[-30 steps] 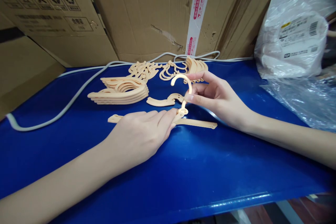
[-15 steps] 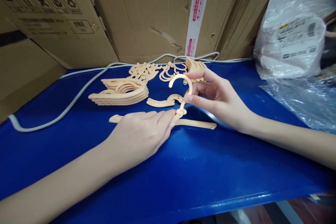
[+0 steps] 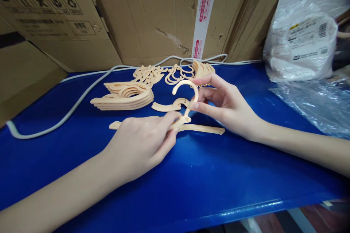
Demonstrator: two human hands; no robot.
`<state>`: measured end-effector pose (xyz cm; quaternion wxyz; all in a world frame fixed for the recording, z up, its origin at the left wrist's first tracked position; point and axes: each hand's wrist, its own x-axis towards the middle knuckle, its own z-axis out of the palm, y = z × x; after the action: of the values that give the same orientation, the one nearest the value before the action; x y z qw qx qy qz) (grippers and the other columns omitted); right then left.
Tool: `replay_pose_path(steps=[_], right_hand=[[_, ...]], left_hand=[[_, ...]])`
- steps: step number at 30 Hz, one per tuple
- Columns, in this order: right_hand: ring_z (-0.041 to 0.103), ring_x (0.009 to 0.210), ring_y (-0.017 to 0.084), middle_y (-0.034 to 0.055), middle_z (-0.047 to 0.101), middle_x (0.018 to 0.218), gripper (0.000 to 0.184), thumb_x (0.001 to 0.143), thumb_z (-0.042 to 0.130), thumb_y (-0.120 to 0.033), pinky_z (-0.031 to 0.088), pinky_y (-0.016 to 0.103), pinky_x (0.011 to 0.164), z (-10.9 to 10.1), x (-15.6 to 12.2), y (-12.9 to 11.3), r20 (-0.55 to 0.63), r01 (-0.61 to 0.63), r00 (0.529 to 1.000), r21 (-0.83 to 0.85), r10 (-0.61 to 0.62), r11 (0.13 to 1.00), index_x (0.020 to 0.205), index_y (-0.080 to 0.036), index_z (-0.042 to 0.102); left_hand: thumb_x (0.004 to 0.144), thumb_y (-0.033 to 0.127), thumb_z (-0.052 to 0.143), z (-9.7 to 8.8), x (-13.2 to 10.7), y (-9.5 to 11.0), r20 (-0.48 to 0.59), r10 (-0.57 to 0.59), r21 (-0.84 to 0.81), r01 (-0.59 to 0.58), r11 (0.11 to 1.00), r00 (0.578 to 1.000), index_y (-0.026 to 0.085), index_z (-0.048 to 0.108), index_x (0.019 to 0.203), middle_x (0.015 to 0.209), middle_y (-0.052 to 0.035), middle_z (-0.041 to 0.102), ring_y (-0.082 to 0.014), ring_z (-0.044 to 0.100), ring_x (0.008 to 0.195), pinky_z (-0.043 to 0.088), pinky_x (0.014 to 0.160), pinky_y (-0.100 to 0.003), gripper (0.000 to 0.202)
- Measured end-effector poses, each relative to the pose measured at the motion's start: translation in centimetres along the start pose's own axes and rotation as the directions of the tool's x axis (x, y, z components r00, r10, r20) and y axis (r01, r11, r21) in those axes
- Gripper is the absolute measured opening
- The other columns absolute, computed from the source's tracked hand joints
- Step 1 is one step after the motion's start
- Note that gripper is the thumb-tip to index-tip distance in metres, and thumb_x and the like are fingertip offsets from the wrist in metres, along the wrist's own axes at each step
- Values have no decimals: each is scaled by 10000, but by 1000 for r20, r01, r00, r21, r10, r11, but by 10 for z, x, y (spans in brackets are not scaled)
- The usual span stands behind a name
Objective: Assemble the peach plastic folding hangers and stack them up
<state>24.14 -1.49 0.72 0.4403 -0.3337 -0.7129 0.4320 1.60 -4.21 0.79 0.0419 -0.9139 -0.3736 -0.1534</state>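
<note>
Between thumb and fingers, my right hand (image 3: pixel 229 105) pinches a cream plastic hanger hook (image 3: pixel 194 93), its curve upward and opening to the left. The hook's lower end meets a cream hanger arm (image 3: pixel 181 121), which my left hand (image 3: pixel 144 140) grips; most of that arm lies hidden under the fingers. A long straight cream bar (image 3: pixel 205 129) rests on the table behind and under my left hand. Just beyond my hands lies a curved hanger piece (image 3: pixel 165 107).
A stack of cream hanger arms (image 3: pixel 125 98) stands at the left. Farther back lie loose hooks (image 3: pixel 150 74) and another stack of curved pieces (image 3: pixel 202 69). A white cable (image 3: pixel 79 105) crosses the blue table (image 3: pixel 191 178). Cardboard boxes (image 3: pixel 158 14) and a plastic bag (image 3: pixel 303 43) border it.
My left thumb and index finger have shifted back along the hanger arm, so more of its end shows. The hook has moved slightly left and down with my right hand.
</note>
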Motion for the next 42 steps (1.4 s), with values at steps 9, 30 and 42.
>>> replay_pose_path(steps=[9,30,42], right_hand=[[613,736,144,-9,667,789,363,873,745,-400,467,281,676,-2,-1,-1,153,46,988,-273,-4,961,1124,-156,649],[518,552,140,10,619,707,209,918,364,-38,345,230,546,2,-14,2,429,422,896,-744,-114,518,918,-202,494],[655,567,142,31,764,852,266,1050,353,-239,348,233,492,3,-16,3,385,405,911,-771,-147,492,1231,-173,537]], left_hand=[[981,507,496,-15,7,-6,280,-247,-597,369,712,928,265,637,1041,696,59,659,-121,607,597,417,519,-197,287],[913,456,634,-12,14,-17,552,-307,-797,599,79,775,169,663,895,637,-4,637,-120,599,528,551,414,-174,288],[921,302,673,-11,12,-15,591,-298,-799,596,-86,750,186,759,1015,796,-58,766,-151,704,660,608,481,-188,172]])
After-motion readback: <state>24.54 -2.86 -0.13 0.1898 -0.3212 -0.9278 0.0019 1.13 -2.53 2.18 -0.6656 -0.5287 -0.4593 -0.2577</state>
